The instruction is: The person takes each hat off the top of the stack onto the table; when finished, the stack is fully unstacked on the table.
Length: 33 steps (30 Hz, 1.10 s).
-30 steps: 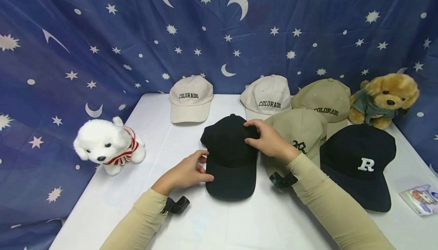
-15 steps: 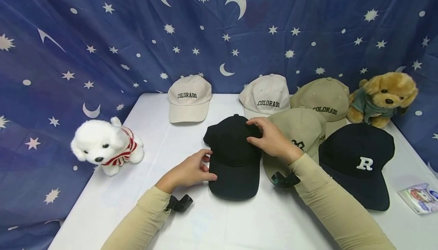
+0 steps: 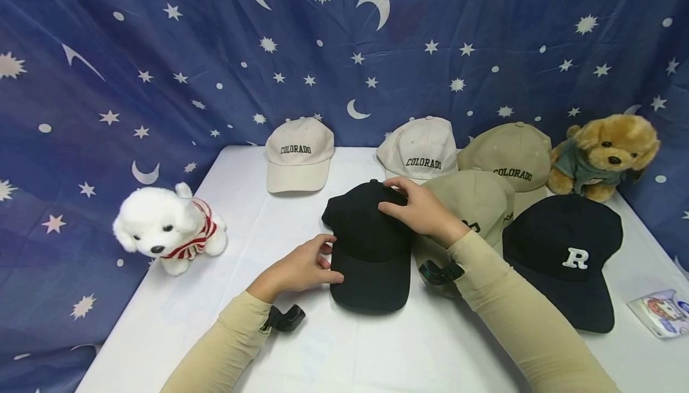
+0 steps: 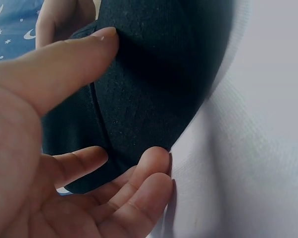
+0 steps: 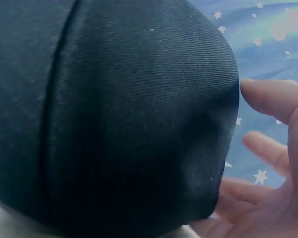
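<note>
A plain black cap (image 3: 370,243) sits on the white table, its brim facing me. My left hand (image 3: 298,267) holds the left side of its brim. In the left wrist view, the thumb (image 4: 97,47) lies over the brim and the other fingertips reach its edge and underside. At the crown's upper right, my right hand (image 3: 422,209) has its fingers spread loosely. In the right wrist view, its thumb (image 5: 265,96) meets the crown's edge, while a finger (image 5: 268,148) stands apart and the lower fingers are partly hidden behind the cap.
Right of the black cap lie a khaki cap (image 3: 468,195), another khaki cap (image 3: 508,148) and a navy cap (image 3: 565,255) marked R. Two pale caps (image 3: 299,157) stand at the back. A white plush dog (image 3: 156,219) sits left, a brown one (image 3: 613,148) right.
The black cap has shifted slightly right, with my left hand moving along. In the last half second my right hand has slid a little left over the crown.
</note>
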Tool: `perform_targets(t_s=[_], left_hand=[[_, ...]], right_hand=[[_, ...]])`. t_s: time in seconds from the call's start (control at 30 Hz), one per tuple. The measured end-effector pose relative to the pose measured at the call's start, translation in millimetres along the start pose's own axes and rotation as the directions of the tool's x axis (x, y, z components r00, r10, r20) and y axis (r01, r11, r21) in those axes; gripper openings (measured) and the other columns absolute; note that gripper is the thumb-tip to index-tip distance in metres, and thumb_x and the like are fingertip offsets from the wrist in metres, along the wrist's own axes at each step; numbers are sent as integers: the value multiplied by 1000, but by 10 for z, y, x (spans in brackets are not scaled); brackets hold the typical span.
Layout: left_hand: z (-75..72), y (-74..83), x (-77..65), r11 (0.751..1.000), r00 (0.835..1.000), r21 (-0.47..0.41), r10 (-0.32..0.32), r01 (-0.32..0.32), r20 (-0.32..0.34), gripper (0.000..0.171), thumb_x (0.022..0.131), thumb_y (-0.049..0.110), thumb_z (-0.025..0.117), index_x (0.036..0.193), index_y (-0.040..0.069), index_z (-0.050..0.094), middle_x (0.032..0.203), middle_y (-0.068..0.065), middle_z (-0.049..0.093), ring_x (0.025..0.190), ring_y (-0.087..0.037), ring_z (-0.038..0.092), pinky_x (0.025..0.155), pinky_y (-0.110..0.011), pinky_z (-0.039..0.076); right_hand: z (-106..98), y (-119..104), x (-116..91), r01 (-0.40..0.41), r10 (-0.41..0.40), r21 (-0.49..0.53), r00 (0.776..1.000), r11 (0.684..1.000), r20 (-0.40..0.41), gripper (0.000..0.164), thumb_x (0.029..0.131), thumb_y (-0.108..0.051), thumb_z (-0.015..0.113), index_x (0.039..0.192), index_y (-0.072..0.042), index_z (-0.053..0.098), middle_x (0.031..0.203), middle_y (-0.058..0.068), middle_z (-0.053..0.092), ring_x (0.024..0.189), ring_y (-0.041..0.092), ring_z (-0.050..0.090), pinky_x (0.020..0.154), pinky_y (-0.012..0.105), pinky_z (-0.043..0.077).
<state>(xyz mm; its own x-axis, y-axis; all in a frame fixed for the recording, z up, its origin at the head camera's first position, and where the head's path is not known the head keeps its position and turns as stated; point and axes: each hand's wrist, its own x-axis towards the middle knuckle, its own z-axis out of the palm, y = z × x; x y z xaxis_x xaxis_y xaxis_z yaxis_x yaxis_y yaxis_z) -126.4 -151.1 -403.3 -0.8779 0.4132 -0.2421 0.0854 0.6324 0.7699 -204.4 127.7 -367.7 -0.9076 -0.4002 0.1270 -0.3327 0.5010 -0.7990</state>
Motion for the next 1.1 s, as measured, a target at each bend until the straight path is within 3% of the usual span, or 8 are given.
perform_targets(t_s=[0.27, 0.43, 0.67, 0.77, 0.87, 1.1], left_hand=[[6, -1, 4, 1000, 1000, -4, -8, 8, 4, 81, 81, 26, 84, 146, 2, 41, 128, -12, 57, 90, -11, 60, 87, -34, 48], [7, -7, 6, 1000, 1000, -3, -9, 9, 2, 81, 81, 26, 84, 146, 2, 41, 128, -12, 57, 90, -12, 60, 86, -34, 48], [-45, -28, 5, 1000, 1000, 3, 4, -5, 9, 81, 80, 26, 85, 145, 3, 42, 128, -11, 57, 91, -12, 61, 86, -33, 48], [-181, -51, 19, 1000, 1000, -27, 5, -5, -17, 81, 81, 25, 84, 146, 3, 42, 130, -15, 57, 98, -18, 63, 87, -35, 51], [-401, -82, 68, 998, 995, -58, 9, -15, -98, 78, 84, 24, 82, 147, 2, 42, 135, -20, 55, 112, -29, 61, 93, -42, 51], [-846, -273, 321, 996, 951, -76, -63, 42, -302, 71, 93, 29, 73, 149, 3, 40, 151, -20, 41, 137, -37, 39, 108, -52, 36]], right_hand=[[-7, -57, 133, -45, 45, 11, 998, 999, 34, 58, 92, -24, 73, 140, 0, 52, 140, 19, 53, 131, 39, 48, 105, 51, 40], [-17, -72, 153, -26, 27, -9, 998, 1000, 59, 60, 90, -26, 75, 139, 0, 53, 138, 19, 54, 128, 37, 49, 105, 50, 39], [4, -62, 120, 33, -32, 66, 999, 997, -13, 58, 86, -17, 80, 135, 1, 56, 136, 17, 55, 126, 34, 48, 109, 48, 35], [20, -61, 114, 65, -62, 68, 997, 996, -46, 55, 85, -16, 82, 131, 2, 58, 134, 17, 57, 125, 32, 50, 108, 46, 35], [28, -55, 101, 91, -87, 62, 994, 994, -67, 54, 84, -14, 82, 129, 3, 59, 132, 17, 58, 123, 31, 51, 108, 46, 35], [28, -53, 70, 108, -104, 56, 991, 993, -83, 53, 83, -12, 82, 128, 4, 59, 131, 18, 59, 123, 30, 52, 108, 46, 35]])
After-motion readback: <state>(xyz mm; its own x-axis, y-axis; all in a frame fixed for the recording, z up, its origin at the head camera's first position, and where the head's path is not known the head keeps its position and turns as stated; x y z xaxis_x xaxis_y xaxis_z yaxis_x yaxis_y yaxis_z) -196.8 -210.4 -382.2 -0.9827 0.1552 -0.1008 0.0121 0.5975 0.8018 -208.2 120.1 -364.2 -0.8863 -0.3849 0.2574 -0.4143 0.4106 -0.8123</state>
